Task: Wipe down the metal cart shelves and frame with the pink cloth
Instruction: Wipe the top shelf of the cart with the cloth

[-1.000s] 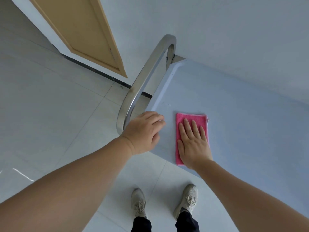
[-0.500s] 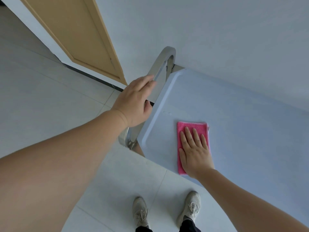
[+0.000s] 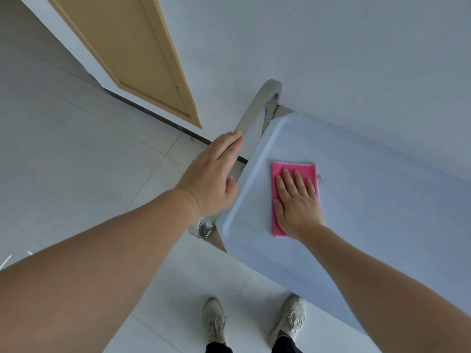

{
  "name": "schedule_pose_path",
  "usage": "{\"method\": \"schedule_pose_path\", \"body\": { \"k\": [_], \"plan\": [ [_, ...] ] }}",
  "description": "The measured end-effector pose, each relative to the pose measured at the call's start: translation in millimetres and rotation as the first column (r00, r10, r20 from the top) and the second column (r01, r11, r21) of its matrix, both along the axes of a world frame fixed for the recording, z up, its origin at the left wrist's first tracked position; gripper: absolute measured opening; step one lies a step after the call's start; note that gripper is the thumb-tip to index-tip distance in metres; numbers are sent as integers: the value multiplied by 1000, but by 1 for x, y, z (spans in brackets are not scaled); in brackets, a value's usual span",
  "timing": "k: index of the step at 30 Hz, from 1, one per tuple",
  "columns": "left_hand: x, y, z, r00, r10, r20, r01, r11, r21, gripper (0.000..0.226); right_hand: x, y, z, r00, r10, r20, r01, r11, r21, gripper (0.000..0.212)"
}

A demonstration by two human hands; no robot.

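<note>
Pink and nubbly, the pink cloth (image 3: 290, 167) lies folded into a narrow rectangle with a paler stitched border along its far and right edges and a few loose threads at the far right corner. It lies flat on the pale blue-grey top shelf (image 3: 377, 220) of the cart, near the raised rim on the person's left side and a little back from the near edge. The right hand (image 3: 297, 205) lies flat on it, palm down, fingers straight and slightly spread, pressing rather than gripping; the cloth shows past the fingertips and along the thumb side. The left hand (image 3: 214, 177) is flat too, its straight fingers laid along the polished steel handle (image 3: 257, 110) that arches over the cart's left end, with the thumb tucked on the shelf side; it holds nothing that can be seen.

Compared with half a second ago, the cloth and the right hand sit farther from the near edge, which the cloth's near end then nearly reached. The left hand is over the same handle, its fingers straighter. A second ago that hand was curled at the near corner of the shelf.
</note>
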State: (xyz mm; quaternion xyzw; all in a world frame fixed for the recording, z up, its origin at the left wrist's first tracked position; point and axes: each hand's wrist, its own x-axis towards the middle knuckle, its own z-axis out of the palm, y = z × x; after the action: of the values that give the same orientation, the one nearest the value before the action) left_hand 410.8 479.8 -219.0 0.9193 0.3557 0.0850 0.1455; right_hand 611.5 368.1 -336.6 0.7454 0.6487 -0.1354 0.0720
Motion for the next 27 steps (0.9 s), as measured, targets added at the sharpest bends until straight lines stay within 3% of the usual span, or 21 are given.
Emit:
{"method": "schedule_pose_path", "body": {
  "k": [18,27],
  "plan": [
    [-4,2,-6,999,-10,30,11,999,-37,69,47,130,-3,998,-62,-2,62,996,60,62],
    [-4,1,-8,999,-11,40,11,1000,-17,67,39,131,-5,998,-57,-12,57,997,45,62]
  ]
}}
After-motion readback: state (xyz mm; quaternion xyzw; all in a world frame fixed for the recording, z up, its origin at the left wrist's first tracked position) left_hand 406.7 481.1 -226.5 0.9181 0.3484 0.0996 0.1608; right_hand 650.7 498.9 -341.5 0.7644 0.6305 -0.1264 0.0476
